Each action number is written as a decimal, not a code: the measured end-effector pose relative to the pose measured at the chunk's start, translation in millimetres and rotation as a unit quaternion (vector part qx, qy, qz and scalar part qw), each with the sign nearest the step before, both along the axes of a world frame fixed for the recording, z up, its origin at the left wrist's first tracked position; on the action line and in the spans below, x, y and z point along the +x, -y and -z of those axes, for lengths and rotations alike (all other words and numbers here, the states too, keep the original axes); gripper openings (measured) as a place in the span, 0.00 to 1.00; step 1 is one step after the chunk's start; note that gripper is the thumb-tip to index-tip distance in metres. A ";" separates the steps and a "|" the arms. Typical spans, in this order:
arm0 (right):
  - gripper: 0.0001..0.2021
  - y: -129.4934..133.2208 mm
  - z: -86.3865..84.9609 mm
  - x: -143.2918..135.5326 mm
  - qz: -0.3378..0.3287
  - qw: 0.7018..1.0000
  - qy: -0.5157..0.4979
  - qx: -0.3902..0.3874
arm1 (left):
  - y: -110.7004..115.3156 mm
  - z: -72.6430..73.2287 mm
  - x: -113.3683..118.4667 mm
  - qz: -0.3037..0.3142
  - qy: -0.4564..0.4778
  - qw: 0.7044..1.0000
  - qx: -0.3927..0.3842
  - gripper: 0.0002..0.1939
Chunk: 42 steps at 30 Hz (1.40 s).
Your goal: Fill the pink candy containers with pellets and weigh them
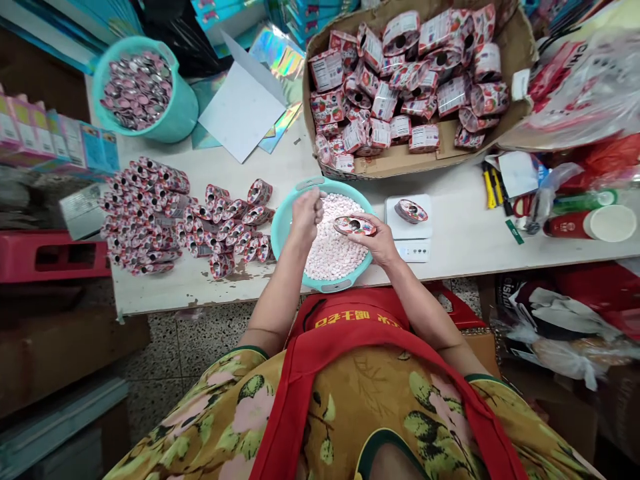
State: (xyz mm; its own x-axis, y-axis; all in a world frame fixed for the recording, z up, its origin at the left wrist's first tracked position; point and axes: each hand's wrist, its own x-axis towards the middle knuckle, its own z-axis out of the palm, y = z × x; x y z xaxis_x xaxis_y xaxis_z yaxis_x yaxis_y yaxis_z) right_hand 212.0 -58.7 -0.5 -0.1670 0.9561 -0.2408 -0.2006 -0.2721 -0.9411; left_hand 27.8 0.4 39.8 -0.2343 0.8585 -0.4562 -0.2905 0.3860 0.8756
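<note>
A turquoise basin (pixel 281 225) full of small pale pink candies (pixel 334 255) sits at the front of the table. Over its left side my left hand (pixel 307 212) is closed in a fist; whatever lies inside is hidden by the fingers. My right hand (pixel 379 241), above the basin's right side, grips a small oval printed candy container (pixel 354 227). Its dark round hole faces up. Just to the right, a similar container (pixel 411 211) rests on a white digital scale (pixel 423 230).
Many containers with holes stand in a cluster (pixel 145 213) on the left. A cardboard box (pixel 453 148) of similar containers is behind the basin. A turquoise bucket (pixel 183 110) holds shiny pink discs. Yellow cutters (pixel 489 187) and a red cup (pixel 565 225) lie at right.
</note>
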 end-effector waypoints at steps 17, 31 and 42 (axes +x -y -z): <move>0.28 -20.6 72.2 149.0 0.287 0.929 0.234 -0.019 | -28.1 35.4 138.8 0.417 -0.464 0.767 0.150 0.08; 0.24 0.1 -27.6 43.5 -0.104 0.977 0.175 -0.057 | 42.3 8.5 35.4 0.062 -0.028 0.998 0.000 0.22; 0.23 0.7 -17.0 15.8 -0.141 0.970 0.163 -0.117 | 43.6 30.8 28.7 0.038 0.169 0.981 -0.086 0.28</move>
State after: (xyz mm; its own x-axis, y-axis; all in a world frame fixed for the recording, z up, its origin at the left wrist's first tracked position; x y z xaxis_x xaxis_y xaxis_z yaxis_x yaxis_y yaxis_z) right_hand 227.8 -59.5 16.5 -0.2921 0.7966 -0.5293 0.2105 -0.4863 -0.8481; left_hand 56.5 -43.2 9.0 0.0181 0.7711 -0.6365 -0.5179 0.5517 0.6537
